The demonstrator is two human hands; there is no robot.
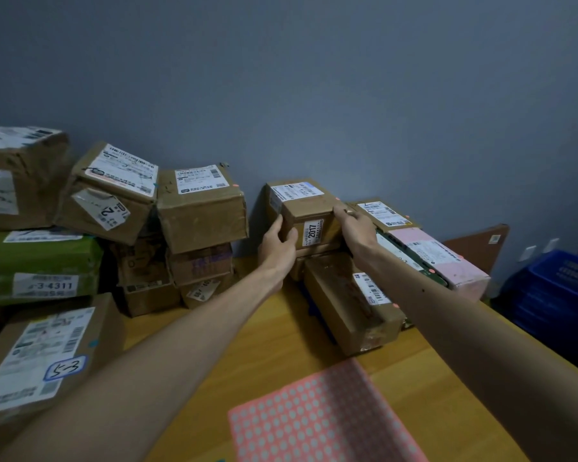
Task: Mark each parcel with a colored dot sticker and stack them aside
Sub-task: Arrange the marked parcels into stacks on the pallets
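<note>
L hand (277, 245) & R hand (357, 231), fingers wrapped on its sides, hold 2017-labelled carton (309, 211) atop a stack (317, 249), pink parcel (441, 258) beside at rt, long brown box (347, 301) in front, sticker sheet (321, 415) nearer.

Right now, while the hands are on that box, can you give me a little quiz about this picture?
1. True or false: the left hand and the right hand both hold the box labelled 2017.
2. What colour is the parcel at the far right of the pile? A pink, B yellow, C purple.
3. Fill in: the dot sticker sheet lies on the ____.
Key: 1 true; 2 A; 3 table.
</note>
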